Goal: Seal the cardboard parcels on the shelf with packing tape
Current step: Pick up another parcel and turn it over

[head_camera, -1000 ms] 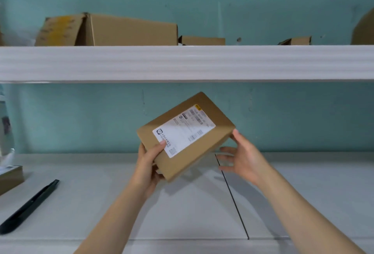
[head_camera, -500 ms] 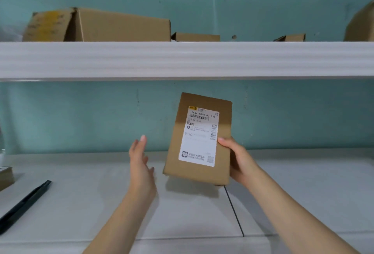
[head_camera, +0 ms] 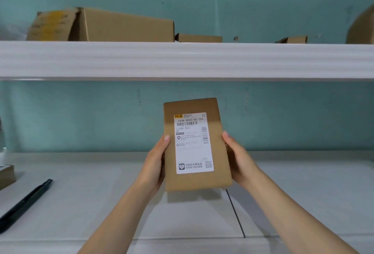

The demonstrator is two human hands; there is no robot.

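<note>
A small brown cardboard parcel [head_camera: 219, 152] with a white shipping label facing me is held upright above the lower white shelf [head_camera: 81, 203]. My left hand [head_camera: 155, 162] grips its left edge and my right hand [head_camera: 238, 158] grips its right edge. The parcel's lower end hovers just over the shelf surface, near a dark seam [head_camera: 235, 213] between two panels. No tape roll shows in this view.
The upper shelf [head_camera: 182, 59] carries a large open cardboard box [head_camera: 121, 27], two low flat boxes [head_camera: 199, 38] [head_camera: 293, 39] and another box at the right edge [head_camera: 362, 27]. A black knife-like tool [head_camera: 24, 205] and a box corner [head_camera: 7, 177] lie at left.
The parcel turned from a slanted pose to upright, label facing me. My left hand let go, then took the left edge again; both hands now hold it.
</note>
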